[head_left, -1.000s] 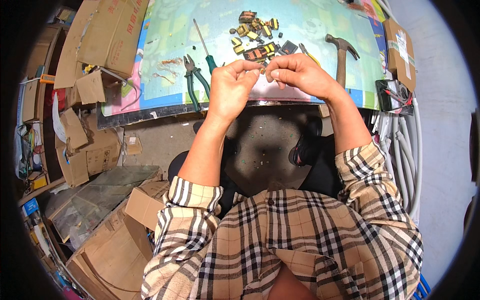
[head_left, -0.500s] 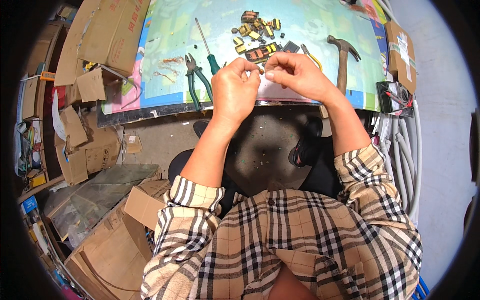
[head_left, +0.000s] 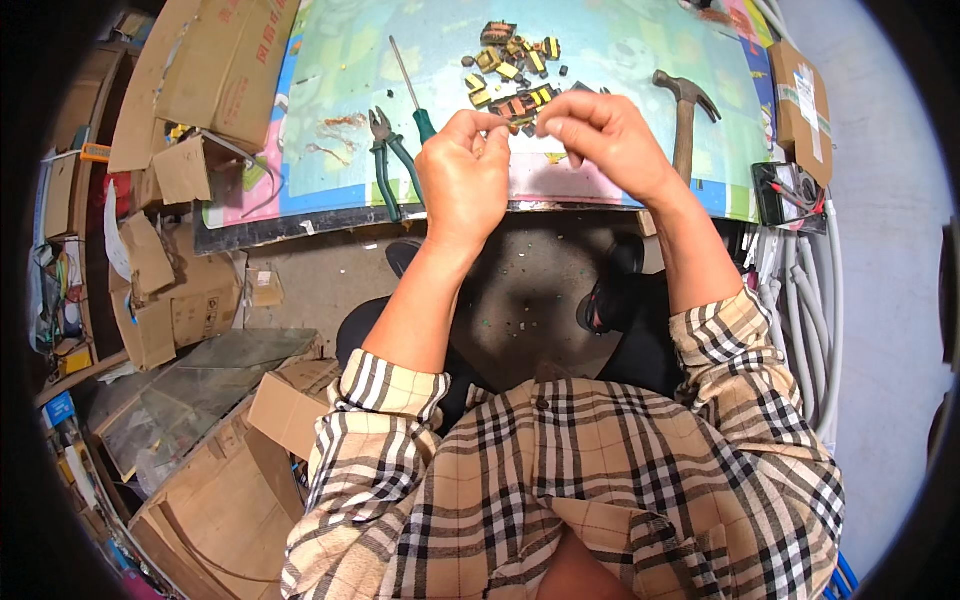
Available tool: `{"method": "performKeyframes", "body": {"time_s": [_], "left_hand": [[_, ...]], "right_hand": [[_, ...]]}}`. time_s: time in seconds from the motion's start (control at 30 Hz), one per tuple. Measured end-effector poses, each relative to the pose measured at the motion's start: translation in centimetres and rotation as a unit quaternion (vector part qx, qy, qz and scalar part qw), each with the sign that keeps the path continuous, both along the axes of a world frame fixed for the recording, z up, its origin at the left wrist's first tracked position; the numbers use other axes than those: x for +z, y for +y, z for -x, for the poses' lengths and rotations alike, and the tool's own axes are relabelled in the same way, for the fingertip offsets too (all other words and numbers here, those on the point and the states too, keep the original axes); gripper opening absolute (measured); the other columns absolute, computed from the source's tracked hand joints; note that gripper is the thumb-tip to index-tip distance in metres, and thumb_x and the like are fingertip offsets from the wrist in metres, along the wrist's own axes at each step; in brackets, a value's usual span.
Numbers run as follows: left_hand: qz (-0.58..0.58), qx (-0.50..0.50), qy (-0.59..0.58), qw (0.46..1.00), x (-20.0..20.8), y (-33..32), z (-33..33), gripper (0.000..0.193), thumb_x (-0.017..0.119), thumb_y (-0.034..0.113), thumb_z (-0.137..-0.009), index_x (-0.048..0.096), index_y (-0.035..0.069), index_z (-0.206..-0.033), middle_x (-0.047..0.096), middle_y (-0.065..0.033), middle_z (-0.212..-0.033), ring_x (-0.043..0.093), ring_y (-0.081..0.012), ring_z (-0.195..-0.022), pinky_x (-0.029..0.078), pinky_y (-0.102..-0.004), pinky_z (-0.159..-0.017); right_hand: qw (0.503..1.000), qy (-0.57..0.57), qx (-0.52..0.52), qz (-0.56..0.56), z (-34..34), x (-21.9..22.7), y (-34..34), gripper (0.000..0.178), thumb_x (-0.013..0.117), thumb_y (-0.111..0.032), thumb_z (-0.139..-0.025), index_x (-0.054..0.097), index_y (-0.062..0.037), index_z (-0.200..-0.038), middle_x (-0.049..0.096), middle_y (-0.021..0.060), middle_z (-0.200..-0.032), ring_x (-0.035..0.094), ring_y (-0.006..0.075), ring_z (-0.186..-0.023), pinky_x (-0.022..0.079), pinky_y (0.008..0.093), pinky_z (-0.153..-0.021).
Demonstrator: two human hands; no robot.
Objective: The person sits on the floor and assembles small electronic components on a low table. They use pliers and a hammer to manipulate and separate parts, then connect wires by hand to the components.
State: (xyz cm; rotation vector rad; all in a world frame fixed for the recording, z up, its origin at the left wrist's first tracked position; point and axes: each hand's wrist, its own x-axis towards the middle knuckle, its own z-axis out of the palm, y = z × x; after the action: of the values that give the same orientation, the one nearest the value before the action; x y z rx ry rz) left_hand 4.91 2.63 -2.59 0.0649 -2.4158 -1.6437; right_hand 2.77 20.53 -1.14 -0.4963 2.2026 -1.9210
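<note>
My left hand (head_left: 465, 175) is raised over the near part of the table, thumb and fingers pressed together in a pinch. To its right, my right hand (head_left: 610, 145) also has fingertips and thumb drawn together, a small gap away from the left. Whatever sits in either pinch is too small to make out. Just beyond the fingertips lies a black part with yellow and orange bands (head_left: 525, 103), partly covered by the hands. Behind it is a heap of small yellow-and-black electrical parts (head_left: 510, 62). A small yellow scrap (head_left: 555, 158) rests on the mat between my hands.
Green-handled pliers (head_left: 384, 165) and a screwdriver (head_left: 405, 75) lie left of my hands, near thin copper-coloured wire (head_left: 335, 135). A claw hammer (head_left: 686, 120) is on the right. Cardboard boxes (head_left: 215, 80) crowd the left edge; a meter-like black box (head_left: 785, 195) sits at the right corner.
My hands have drawn slightly apart, the right one moving a little to the right and the left one a little to the left. The yellow scrap between them now shows.
</note>
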Motion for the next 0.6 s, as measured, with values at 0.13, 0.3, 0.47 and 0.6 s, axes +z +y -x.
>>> {"method": "performKeyframes", "body": {"time_s": [0.13, 0.3, 0.47, 0.6], "left_hand": [[0.014, 0.0, 0.013, 1.0, -0.1, 0.1, 0.0, 0.005, 0.066, 0.006, -0.082, 0.067, 0.002, -0.084, 0.051, -0.0038, -0.051, 0.043, -0.0097, -0.046, 0.037, -0.0301, -0.046], [0.029, 0.005, 0.01, 1.0, -0.1, -0.1, -0.1, 0.005, 0.066, 0.006, -0.082, 0.067, 0.002, -0.084, 0.053, -0.005, -0.052, 0.046, -0.0108, -0.046, 0.039, -0.0306, -0.046], [-0.004, 0.009, 0.032, 0.999, 0.2, -0.3, 0.0, 0.005, 0.063, 0.003, -0.086, 0.067, -0.001, -0.087, 0.045, 0.0073, -0.056, 0.037, -0.0019, -0.051, 0.029, -0.0229, -0.046], [0.055, 0.036, 0.073, 0.995, -0.3, -0.8, 0.8, 0.005, 0.064, 0.005, -0.084, 0.067, 0.001, -0.085, 0.05, 0.001, -0.055, 0.044, -0.0084, -0.05, 0.035, -0.0269, -0.048]], "right_hand": [[0.987, 0.024, 0.003, -0.158, 0.3, -0.6, 0.4, 0.017, 0.06, -0.014, -0.088, 0.067, 0.0005, -0.094, 0.063, 0.0, -0.073, 0.052, 0.0064, -0.058, 0.044, 0.0243, -0.054], [0.988, -0.112, 0.108, 0.002, -0.1, 1.5, 1.0, 0.017, 0.062, -0.017, -0.086, 0.068, -0.0028, -0.092, 0.063, 0.0002, -0.074, 0.054, 0.0059, -0.062, 0.043, 0.0221, -0.057], [0.988, -0.06, 0.003, -0.14, 1.1, -1.6, 1.5, 0.011, 0.059, -0.013, -0.089, 0.065, -0.0034, -0.089, 0.056, -0.0042, -0.069, 0.051, 0.0049, -0.058, 0.04, 0.0205, -0.054], [0.952, -0.215, 0.209, -0.062, 0.8, 0.4, 2.0, 0.014, 0.059, -0.014, -0.089, 0.064, -0.0022, -0.094, 0.059, -0.0022, -0.074, 0.055, 0.0072, -0.064, 0.044, 0.0228, -0.06]]}}
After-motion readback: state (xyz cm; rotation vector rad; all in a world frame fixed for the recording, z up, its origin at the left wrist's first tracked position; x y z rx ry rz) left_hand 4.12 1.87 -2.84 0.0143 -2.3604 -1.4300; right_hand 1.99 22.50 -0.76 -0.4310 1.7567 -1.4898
